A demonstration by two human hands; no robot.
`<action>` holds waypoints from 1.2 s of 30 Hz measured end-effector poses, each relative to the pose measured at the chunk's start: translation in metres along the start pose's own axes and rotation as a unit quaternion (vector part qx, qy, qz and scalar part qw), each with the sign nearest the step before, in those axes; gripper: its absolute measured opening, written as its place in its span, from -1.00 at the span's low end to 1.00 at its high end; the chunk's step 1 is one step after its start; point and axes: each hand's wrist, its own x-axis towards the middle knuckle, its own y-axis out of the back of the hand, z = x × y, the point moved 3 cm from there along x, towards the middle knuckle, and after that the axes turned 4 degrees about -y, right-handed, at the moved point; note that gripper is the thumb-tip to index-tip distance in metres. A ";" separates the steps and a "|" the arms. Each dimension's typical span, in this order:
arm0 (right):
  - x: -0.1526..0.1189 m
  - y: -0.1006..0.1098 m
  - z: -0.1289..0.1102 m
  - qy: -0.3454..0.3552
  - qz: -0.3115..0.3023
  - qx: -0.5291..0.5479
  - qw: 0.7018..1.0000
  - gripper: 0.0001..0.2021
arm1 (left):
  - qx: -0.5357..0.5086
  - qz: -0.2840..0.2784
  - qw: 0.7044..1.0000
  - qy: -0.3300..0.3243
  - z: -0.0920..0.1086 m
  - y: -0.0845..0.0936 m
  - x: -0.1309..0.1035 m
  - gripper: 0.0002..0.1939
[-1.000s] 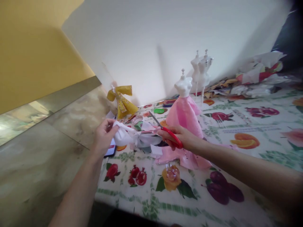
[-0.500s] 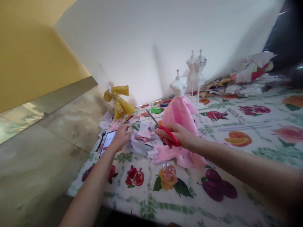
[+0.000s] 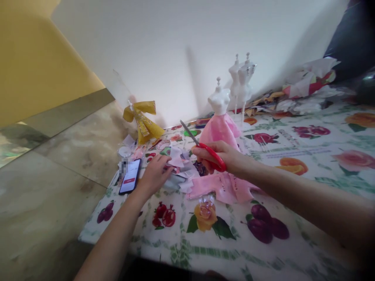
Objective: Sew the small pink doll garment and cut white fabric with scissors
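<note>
My right hand [image 3: 215, 156] grips the red handles of a pair of scissors [image 3: 190, 132], whose blades point up and to the left with no cloth between them. My left hand [image 3: 156, 171] reaches over the left edge of a heap of fabric scraps [image 3: 186, 168] in pink, grey and white. Its thumb and fingers are apart, and I see nothing held in them. Beyond my right hand stands a small white dress form [image 3: 219, 99] in a pink skirt [image 3: 219, 130]. A flat pink cloth piece [image 3: 205, 187] lies below the scissors, trimmed with small dark beads.
A phone [image 3: 130, 177] lies left of my left hand. Behind it stands a small figure in a yellow dress [image 3: 142, 121]. Two bare dress forms [image 3: 244, 84] stand by the wall. More scraps and plastic [image 3: 304, 101] lie at the back right on the fruit-patterned tablecloth [image 3: 181, 238].
My left hand has moved right onto the scraps and opened its fingers, uncovering more of the phone. The scissors stay in my right hand. The view has shifted slightly.
</note>
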 end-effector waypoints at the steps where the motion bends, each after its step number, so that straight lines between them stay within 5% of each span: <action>1: 0.000 0.001 0.000 0.002 -0.004 0.007 1.000 -0.52 | 0.004 0.001 1.000 0.001 0.000 0.000 -0.001 -0.79; 18: 0.002 0.004 0.003 0.012 -0.004 0.007 1.000 -0.55 | 0.099 -0.007 0.995 0.024 -0.016 -0.013 0.017 -0.85; 24: 0.002 0.005 0.000 0.016 -0.006 0.007 1.000 -0.53 | 0.051 0.017 0.998 -0.009 0.014 0.001 -0.003 -0.78; 28: 0.000 0.002 -0.003 0.024 -0.009 -0.011 1.000 -0.49 | -0.011 -0.083 0.992 -0.092 0.043 -0.007 -0.020 -0.78; 32: 0.000 -0.001 0.002 0.042 -0.029 -0.056 0.997 -0.52 | -0.019 -0.123 0.988 -0.086 0.043 -0.016 -0.024 -0.87; 36: 0.003 0.000 0.012 0.058 -0.062 -0.176 0.981 -0.61 | -0.139 -0.091 0.986 -0.015 0.032 0.005 -0.025 -0.86</action>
